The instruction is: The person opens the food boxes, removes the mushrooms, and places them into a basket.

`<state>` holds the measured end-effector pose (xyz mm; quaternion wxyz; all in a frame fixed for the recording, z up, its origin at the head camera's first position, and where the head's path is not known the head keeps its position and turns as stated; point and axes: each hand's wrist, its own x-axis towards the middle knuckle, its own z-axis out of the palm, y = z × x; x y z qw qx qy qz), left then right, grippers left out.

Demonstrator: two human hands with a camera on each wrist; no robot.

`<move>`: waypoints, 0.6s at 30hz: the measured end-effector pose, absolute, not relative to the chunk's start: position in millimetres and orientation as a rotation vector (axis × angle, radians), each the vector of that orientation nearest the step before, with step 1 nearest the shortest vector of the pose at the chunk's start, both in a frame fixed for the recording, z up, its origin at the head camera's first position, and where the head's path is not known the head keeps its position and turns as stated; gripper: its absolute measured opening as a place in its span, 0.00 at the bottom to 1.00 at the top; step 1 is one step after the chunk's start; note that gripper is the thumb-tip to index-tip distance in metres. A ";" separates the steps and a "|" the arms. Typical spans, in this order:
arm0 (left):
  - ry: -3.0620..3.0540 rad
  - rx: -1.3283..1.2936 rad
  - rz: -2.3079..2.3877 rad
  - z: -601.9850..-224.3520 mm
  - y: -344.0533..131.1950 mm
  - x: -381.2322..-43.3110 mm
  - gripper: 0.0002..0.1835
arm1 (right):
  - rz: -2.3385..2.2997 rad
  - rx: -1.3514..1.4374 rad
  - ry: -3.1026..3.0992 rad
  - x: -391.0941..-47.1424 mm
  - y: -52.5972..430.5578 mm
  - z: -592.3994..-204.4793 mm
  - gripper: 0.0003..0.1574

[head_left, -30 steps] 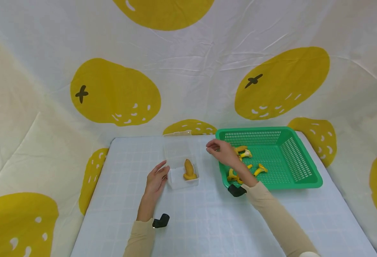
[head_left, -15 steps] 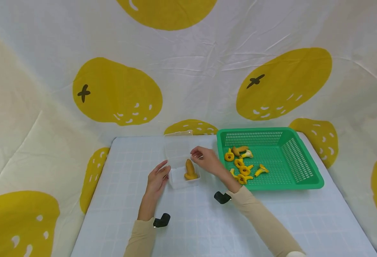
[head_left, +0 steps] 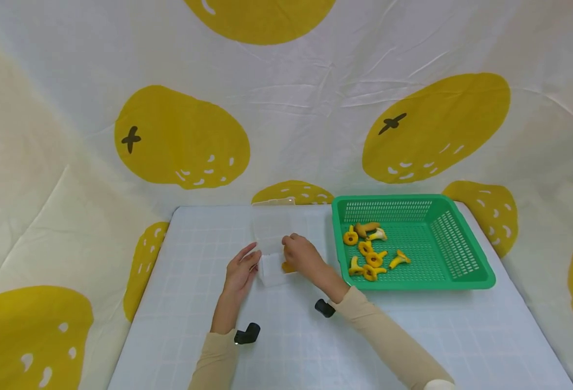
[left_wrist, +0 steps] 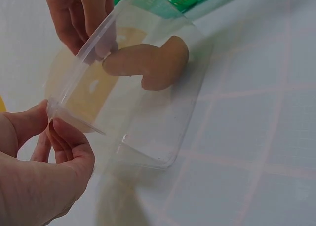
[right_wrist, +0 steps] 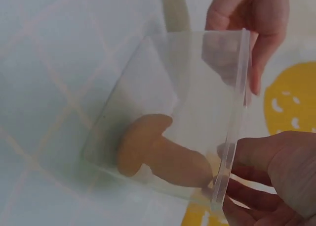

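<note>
A clear plastic box (head_left: 270,277) stands on the table with its lid (head_left: 272,223) folded back. Inside leans a brown thick-stemmed mushroom (right_wrist: 170,159), cap low and stem end up near the rim. At the box's left side my left hand (head_left: 239,272) pinches its edge between thumb and fingers, as the left wrist view shows (left_wrist: 49,166). My right hand (head_left: 304,255) reaches over the right rim, and its thumb and fingers pinch at the stem's tip. From the head view, the right hand hides most of this mushroom.
To the right sits a green plastic basket (head_left: 462,283). In its left half lie several yellow chanterelles (head_left: 375,259) and another brown mushroom (head_left: 366,228). Behind the table hangs a white cloth (head_left: 310,108) printed with yellow fruit.
My right hand has moved left from above the basket's left edge to the box, where its fingers now meet the brown mushroom's stem. The left hand has stayed at the box's edge.
</note>
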<state>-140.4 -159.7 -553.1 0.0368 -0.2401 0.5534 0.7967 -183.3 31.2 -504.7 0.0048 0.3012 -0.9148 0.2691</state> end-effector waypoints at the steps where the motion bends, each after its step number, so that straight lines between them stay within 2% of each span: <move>1: 1.695 -0.738 2.448 -553.2 -159.7 -140.5 0.28 | 0.808 0.946 -2.858 -181.7 29.4 -505.5 0.07; 7: 1.681 -0.729 2.472 -554.1 -159.7 -140.1 0.27 | 0.581 0.889 -2.817 -172.4 19.3 -511.3 0.09; 13: 1.690 -0.712 2.480 -555.5 -159.8 -140.4 0.27 | 0.309 0.792 -2.800 -166.9 9.2 -517.9 0.23; 18: 1.720 -0.731 2.449 -555.3 -160.5 -139.6 0.27 | 0.401 0.815 -2.729 -168.2 6.0 -520.1 0.19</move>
